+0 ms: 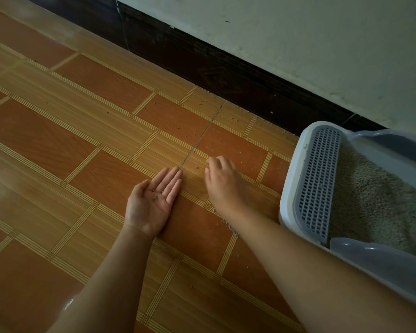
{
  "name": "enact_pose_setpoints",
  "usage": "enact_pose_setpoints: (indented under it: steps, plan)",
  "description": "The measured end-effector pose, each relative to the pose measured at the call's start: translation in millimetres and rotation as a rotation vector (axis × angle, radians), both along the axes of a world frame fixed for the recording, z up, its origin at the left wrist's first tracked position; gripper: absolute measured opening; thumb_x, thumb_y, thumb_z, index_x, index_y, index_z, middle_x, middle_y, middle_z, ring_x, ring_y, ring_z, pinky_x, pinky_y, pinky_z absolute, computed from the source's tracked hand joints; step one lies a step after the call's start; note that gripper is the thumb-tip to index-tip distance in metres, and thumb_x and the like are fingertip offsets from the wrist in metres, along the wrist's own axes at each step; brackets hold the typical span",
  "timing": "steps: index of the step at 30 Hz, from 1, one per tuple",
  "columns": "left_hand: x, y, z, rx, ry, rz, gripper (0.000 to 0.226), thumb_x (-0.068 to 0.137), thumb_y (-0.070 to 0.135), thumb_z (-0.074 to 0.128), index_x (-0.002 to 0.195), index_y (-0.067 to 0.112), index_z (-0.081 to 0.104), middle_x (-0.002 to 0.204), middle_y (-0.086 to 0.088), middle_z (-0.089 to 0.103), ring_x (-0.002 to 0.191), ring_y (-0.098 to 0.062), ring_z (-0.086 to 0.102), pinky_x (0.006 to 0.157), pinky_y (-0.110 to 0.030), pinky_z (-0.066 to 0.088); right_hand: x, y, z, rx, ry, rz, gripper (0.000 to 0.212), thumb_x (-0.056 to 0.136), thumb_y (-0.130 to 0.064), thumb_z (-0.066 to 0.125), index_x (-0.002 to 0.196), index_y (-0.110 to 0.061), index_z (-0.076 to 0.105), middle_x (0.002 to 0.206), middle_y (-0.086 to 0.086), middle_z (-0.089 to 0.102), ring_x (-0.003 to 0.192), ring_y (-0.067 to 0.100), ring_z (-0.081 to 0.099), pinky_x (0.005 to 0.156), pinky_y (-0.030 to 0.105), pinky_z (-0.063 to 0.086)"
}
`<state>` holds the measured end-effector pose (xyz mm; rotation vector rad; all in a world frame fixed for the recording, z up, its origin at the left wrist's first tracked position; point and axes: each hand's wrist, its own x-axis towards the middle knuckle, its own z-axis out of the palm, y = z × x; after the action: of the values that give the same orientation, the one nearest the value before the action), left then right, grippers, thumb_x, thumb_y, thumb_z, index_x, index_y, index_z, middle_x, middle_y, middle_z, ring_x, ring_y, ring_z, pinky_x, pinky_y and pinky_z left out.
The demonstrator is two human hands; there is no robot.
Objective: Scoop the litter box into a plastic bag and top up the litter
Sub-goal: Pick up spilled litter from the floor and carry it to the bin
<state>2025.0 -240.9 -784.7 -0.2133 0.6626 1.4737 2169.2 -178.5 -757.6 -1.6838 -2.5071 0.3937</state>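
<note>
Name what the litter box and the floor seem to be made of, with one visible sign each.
Litter box: probably moulded plastic, with a smooth white rim and grey perforated grille.
Floor: likely glazed tile printed with wood grain, judging by the grout line.

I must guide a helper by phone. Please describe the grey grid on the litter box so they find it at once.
Follow the dark skirting to its right end, where the white litter box stands. Along the box's left side lies the grid, a long grey strip. Only it has rows of small holes; the litter beside it is sandy.
</note>
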Motion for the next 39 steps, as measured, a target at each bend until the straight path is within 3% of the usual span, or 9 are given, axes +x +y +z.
enact_pose_setpoints:
  steps: [2, 5, 9, 12, 16, 22, 26, 31, 39]
  plan:
    - [-1, 0, -1, -0.001, 0.003, -0.003, 0.047, 0.099, 0.021, 0.019, 0.118, -0.003, 0.054, 0.118, -0.022, 0.064, 0.105, -0.031, 0.065, 0.093, -0.037, 0.050, 13, 4, -8, -0.123, -0.073, 0.035, 0.044, 0.102, -0.023, 0.026, 0.145, -0.013, 0.027, 0.153, 0.002, 0.026, 0.141, 0.021, 0.020, 0.109, 0.031, 0.029]
    - [-1, 1, -1, 0.009, 0.009, -0.019, 0.044, 0.096, 0.021, 0.023, 0.118, -0.003, 0.053, 0.117, -0.021, 0.065, 0.105, -0.031, 0.066, 0.093, -0.037, 0.050, 26, 6, -14, -0.249, -0.121, 0.119, 0.049, 0.103, -0.027, 0.020, 0.149, -0.019, 0.007, 0.158, -0.006, 0.003, 0.145, 0.015, -0.005, 0.116, 0.032, 0.006]
    - [-2, 0, -1, 0.020, 0.015, -0.016, 0.049, 0.076, 0.020, 0.038, 0.114, -0.004, 0.058, 0.117, -0.022, 0.065, 0.104, -0.031, 0.066, 0.092, -0.037, 0.051, 40, -8, -19, -0.199, -0.117, 0.183, 0.048, 0.103, -0.027, 0.017, 0.149, -0.017, 0.008, 0.158, -0.005, 0.004, 0.145, 0.011, -0.004, 0.116, 0.028, 0.005]
    - [-1, 0, -3, 0.017, 0.003, -0.023, 0.046, 0.076, 0.019, 0.039, 0.097, -0.006, 0.072, 0.121, -0.023, 0.062, 0.108, -0.033, 0.063, 0.091, -0.038, 0.051, 53, -24, -23, -0.174, -0.131, 0.205, 0.049, 0.102, -0.030, 0.012, 0.149, -0.016, 0.009, 0.158, -0.004, 0.005, 0.145, 0.011, -0.005, 0.112, 0.023, 0.001]
    - [-1, 0, -4, 0.015, 0.014, -0.027, 0.045, 0.076, 0.019, 0.039, 0.092, -0.005, 0.073, 0.121, -0.023, 0.062, 0.110, -0.033, 0.062, 0.092, -0.038, 0.051, 66, -40, -27, -0.155, -0.117, 0.228, 0.072, 0.084, -0.042, -0.011, 0.148, -0.017, 0.009, 0.157, -0.004, 0.009, 0.139, 0.005, -0.010, 0.110, 0.020, -0.007]
    - [-1, 1, -4, 0.023, 0.018, -0.037, 0.045, 0.075, 0.019, 0.039, 0.090, -0.005, 0.074, 0.121, -0.023, 0.062, 0.109, -0.033, 0.062, 0.091, -0.038, 0.052, 80, -47, -29, -0.164, 0.015, -0.051, 0.064, 0.082, -0.058, -0.004, 0.140, -0.032, -0.016, 0.149, -0.011, -0.014, 0.139, 0.008, -0.014, 0.112, 0.024, -0.004]
    - [0, 1, -2, 0.016, 0.024, -0.038, 0.045, 0.075, 0.019, 0.039, 0.090, -0.004, 0.074, 0.120, -0.023, 0.063, 0.106, -0.033, 0.064, 0.090, -0.038, 0.052, 72, -53, -33, -0.177, 0.002, -0.054, 0.074, 0.084, -0.066, 0.000, 0.141, -0.024, -0.019, 0.152, -0.007, -0.013, 0.138, 0.008, -0.017, 0.113, 0.026, -0.006]
    - [0, 0, 0, -0.005, 0.032, -0.042, 0.043, 0.086, 0.018, 0.035, 0.105, -0.005, 0.066, 0.120, -0.023, 0.063, 0.106, -0.033, 0.065, 0.089, -0.038, 0.052, 54, -60, -37, -0.172, 0.069, 0.002, 0.076, 0.084, -0.055, -0.002, 0.148, -0.016, -0.009, 0.158, -0.001, -0.002, 0.138, 0.005, -0.014, 0.113, 0.022, -0.005]
    - [0, 0, 0, -0.026, 0.041, -0.035, 0.044, 0.097, 0.019, 0.022, 0.117, -0.003, 0.054, 0.119, -0.021, 0.064, 0.110, -0.031, 0.061, 0.091, -0.036, 0.052, 66, -64, -30, -0.198, 0.103, 0.020, 0.063, 0.098, -0.045, 0.018, 0.143, -0.023, -0.019, 0.158, -0.003, -0.002, 0.145, 0.011, -0.003, 0.119, 0.029, 0.007]
